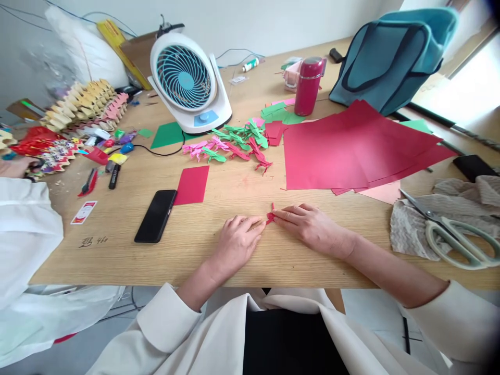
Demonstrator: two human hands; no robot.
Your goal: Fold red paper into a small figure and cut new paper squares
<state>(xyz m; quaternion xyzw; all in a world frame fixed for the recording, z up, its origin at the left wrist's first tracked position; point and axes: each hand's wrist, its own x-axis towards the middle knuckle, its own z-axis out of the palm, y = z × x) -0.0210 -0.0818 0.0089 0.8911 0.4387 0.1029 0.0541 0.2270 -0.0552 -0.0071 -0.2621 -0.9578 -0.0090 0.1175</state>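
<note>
A small folded piece of red paper (270,216) lies on the wooden table (203,250) between my two hands. My left hand (238,239) rests palm down, its fingertips pinched on the left side of the paper. My right hand (308,224) presses and pinches the paper's right side with its fingertips. A little way behind it lies a heap of small folded paper figures (238,146) in pink, green and red.
A black phone (156,215) and a red paper rectangle (192,185) lie left of my hands. Large red sheets (351,148), a red flask (308,86), a white fan (187,80), a teal bag (390,57), scissors (453,234) on a cloth. Another person's white sleeve (23,229) at left.
</note>
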